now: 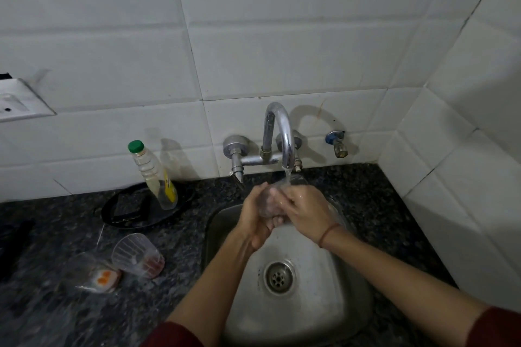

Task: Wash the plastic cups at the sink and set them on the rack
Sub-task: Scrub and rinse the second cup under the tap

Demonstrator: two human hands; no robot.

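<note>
Head view: left hand (253, 217) and right hand (306, 213) wrap together round a clear thin plastic cup (296, 181) under the chrome tap (284, 135) stream, above the steel sink (332, 290). Likely light, flimsy and slippery when wet, so hold the sidewall gently without crushing it.

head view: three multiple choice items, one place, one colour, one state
1. Where is the bottle?
A. in the sink
B. left of the tap
C. right of the tap
2. What colour is the bottle's cap?
A. red
B. blue
C. green
3. What is the tap's state?
A. running
B. shut off
C. wrapped in cloth
Key: 1 B, it leans left of the tap, outside the sink; 2 C, the cap is green; 3 A, water falls onto the clear cup that the left hand and right hand hold.
</note>
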